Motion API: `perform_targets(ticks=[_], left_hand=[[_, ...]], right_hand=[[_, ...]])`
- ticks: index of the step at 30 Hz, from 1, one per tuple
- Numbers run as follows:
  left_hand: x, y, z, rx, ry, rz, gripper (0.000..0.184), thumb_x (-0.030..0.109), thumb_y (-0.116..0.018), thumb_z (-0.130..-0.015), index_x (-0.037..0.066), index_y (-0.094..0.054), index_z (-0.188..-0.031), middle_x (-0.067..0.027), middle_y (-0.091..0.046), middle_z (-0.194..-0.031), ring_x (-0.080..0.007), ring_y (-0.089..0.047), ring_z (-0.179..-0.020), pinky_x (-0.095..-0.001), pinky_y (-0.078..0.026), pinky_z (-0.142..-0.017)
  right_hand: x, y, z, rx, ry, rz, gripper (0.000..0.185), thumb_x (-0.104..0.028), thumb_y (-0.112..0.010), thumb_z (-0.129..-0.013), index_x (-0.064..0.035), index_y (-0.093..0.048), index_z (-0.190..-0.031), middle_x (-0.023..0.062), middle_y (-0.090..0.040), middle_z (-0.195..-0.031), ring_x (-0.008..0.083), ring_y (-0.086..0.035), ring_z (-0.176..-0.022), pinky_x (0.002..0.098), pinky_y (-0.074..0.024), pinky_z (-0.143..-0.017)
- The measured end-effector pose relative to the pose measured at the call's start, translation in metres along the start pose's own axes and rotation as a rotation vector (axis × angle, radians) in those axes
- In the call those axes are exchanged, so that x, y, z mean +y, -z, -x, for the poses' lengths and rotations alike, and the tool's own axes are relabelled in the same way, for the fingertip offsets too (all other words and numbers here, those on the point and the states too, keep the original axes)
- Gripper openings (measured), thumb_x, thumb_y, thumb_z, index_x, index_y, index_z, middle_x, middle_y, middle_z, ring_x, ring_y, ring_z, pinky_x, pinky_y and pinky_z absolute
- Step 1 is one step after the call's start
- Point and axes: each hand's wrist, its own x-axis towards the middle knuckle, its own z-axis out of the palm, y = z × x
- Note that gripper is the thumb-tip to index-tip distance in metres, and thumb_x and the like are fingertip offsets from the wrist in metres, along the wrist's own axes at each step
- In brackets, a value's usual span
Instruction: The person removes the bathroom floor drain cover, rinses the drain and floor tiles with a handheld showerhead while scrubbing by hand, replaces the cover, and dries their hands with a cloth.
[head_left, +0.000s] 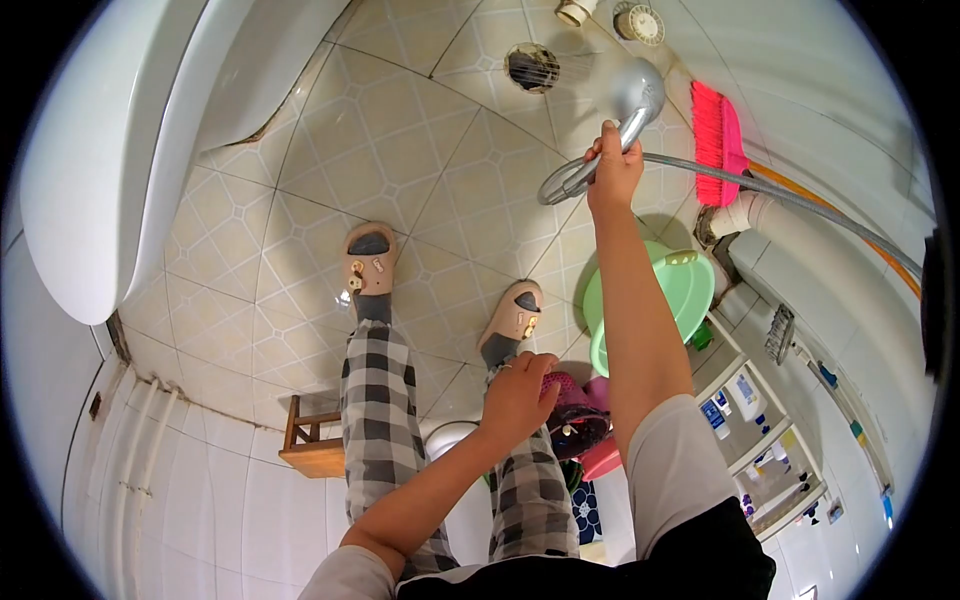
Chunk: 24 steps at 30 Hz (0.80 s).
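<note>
My right hand (pixel 614 170) is closed around the handle of a silver shower head (pixel 640 90), held out at the upper right. Fine water jets spray leftward from it toward a round floor drain (pixel 531 68). A grey metal hose (pixel 790 187) loops below the grip and runs off to the right. My left hand (pixel 521 398) lies over my right knee, holding nothing, with its fingers loosely extended. Under my right forearm stands a light green basin (pixel 686 295), partly hidden by the arm.
A pink broom (pixel 718 145) leans by the right wall near a white pipe (pixel 775 222). A shelf (pixel 738 430) with bottles stands at the lower right. Behind my legs is a small wooden stool (pixel 313 455). White ceramic fixtures (pixel 95 190) fill the left side above the tiled floor (pixel 370 130).
</note>
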Motion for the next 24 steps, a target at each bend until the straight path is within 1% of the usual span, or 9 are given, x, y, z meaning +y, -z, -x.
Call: perform_targets(ticks=[3, 5, 7, 14, 16, 17, 19, 23, 24], left_hand=[[-0.001, -0.001, -0.001, 0.005, 0.000, 0.007, 0.031, 0.013, -0.062, -0.077, 0.007, -0.052, -0.106, -0.0103, -0.057, -0.093, -0.0281, -0.058, -0.084, -0.0387, -0.047, -0.072], [-0.001, 0.000, -0.002, 0.006, -0.003, 0.011, 0.030, 0.013, -0.061, -0.078, 0.007, -0.052, -0.106, -0.0100, -0.057, -0.092, -0.0275, -0.059, -0.084, -0.0384, -0.047, -0.072], [0.000, 0.001, -0.002, -0.003, 0.024, 0.023, 0.030, 0.012, -0.061, -0.078, 0.007, -0.052, -0.106, -0.0099, -0.057, -0.092, -0.0267, -0.059, -0.083, -0.0377, -0.047, -0.072], [0.001, 0.003, -0.005, -0.002, 0.052, 0.074, 0.029, 0.012, -0.061, -0.078, 0.006, -0.053, -0.106, -0.0110, -0.057, -0.093, -0.0264, -0.059, -0.084, -0.0368, -0.047, -0.072], [0.000, 0.002, -0.006, 0.017, 0.034, 0.094, 0.029, 0.012, -0.061, -0.078, 0.005, -0.054, -0.105, -0.0116, -0.057, -0.092, -0.0264, -0.059, -0.084, -0.0367, -0.047, -0.072], [-0.001, 0.002, -0.006, 0.017, 0.035, 0.095, 0.029, 0.012, -0.061, -0.078, 0.005, -0.054, -0.105, -0.0116, -0.057, -0.092, -0.0264, -0.059, -0.084, -0.0367, -0.047, -0.072], [-0.002, 0.002, -0.007, 0.035, 0.019, 0.116, 0.029, 0.012, -0.061, -0.078, 0.005, -0.054, -0.105, -0.0118, -0.058, -0.092, -0.0264, -0.059, -0.083, -0.0369, -0.047, -0.071], [0.001, 0.005, -0.008, 0.040, 0.032, 0.112, 0.028, 0.012, -0.061, -0.078, 0.005, -0.054, -0.104, -0.0118, -0.058, -0.091, -0.0263, -0.060, -0.082, -0.0368, -0.047, -0.070], [0.001, 0.005, -0.009, 0.035, 0.038, 0.125, 0.028, 0.012, -0.061, -0.078, 0.005, -0.054, -0.104, -0.0118, -0.058, -0.090, -0.0262, -0.060, -0.082, -0.0367, -0.047, -0.070]], right_hand=[[-0.005, -0.006, -0.001, -0.039, -0.025, 0.050, 0.024, -0.018, -0.067, -0.080, -0.0061, -0.046, -0.080, 0.0018, -0.049, -0.058, 0.0106, -0.045, -0.046, 0.0253, -0.0393, -0.045], [-0.006, -0.009, -0.001, -0.008, -0.046, 0.073, 0.024, -0.018, -0.067, -0.080, -0.0062, -0.047, -0.079, 0.0013, -0.049, -0.058, 0.0096, -0.045, -0.046, 0.0245, -0.0395, -0.044], [-0.007, -0.009, -0.004, -0.010, 0.028, 0.180, 0.024, -0.019, -0.068, -0.079, -0.0055, -0.049, -0.079, 0.0014, -0.049, -0.057, 0.0091, -0.045, -0.046, 0.0237, -0.0397, -0.043], [-0.011, -0.013, -0.014, -0.043, 0.054, 0.246, 0.025, -0.021, -0.069, -0.078, -0.0035, -0.052, -0.079, 0.0014, -0.050, -0.057, 0.0088, -0.046, -0.045, 0.0233, -0.0405, -0.043], [-0.011, -0.015, -0.019, -0.013, 0.109, 0.264, 0.025, -0.021, -0.069, -0.077, -0.0034, -0.052, -0.077, 0.0015, -0.051, -0.058, 0.0088, -0.046, -0.045, 0.0233, -0.0406, -0.043], [-0.012, -0.016, -0.021, -0.013, 0.109, 0.264, 0.025, -0.021, -0.069, -0.077, -0.0034, -0.052, -0.077, 0.0015, -0.051, -0.058, 0.0088, -0.046, -0.045, 0.0233, -0.0406, -0.043], [-0.014, -0.015, -0.026, 0.024, 0.112, 0.383, 0.027, -0.023, -0.070, -0.075, -0.0028, -0.052, -0.075, 0.0019, -0.051, -0.058, 0.0090, -0.047, -0.045, 0.0235, -0.0405, -0.043], [-0.017, -0.012, -0.028, 0.010, 0.079, 0.357, 0.029, -0.024, -0.071, -0.074, -0.0020, -0.053, -0.075, 0.0027, -0.052, -0.059, 0.0094, -0.048, -0.045, 0.0238, -0.0407, -0.042], [-0.019, -0.011, -0.029, 0.002, 0.080, 0.393, 0.028, -0.024, -0.071, -0.075, -0.0020, -0.053, -0.075, 0.0027, -0.053, -0.059, 0.0094, -0.049, -0.045, 0.0239, -0.0409, -0.042]])
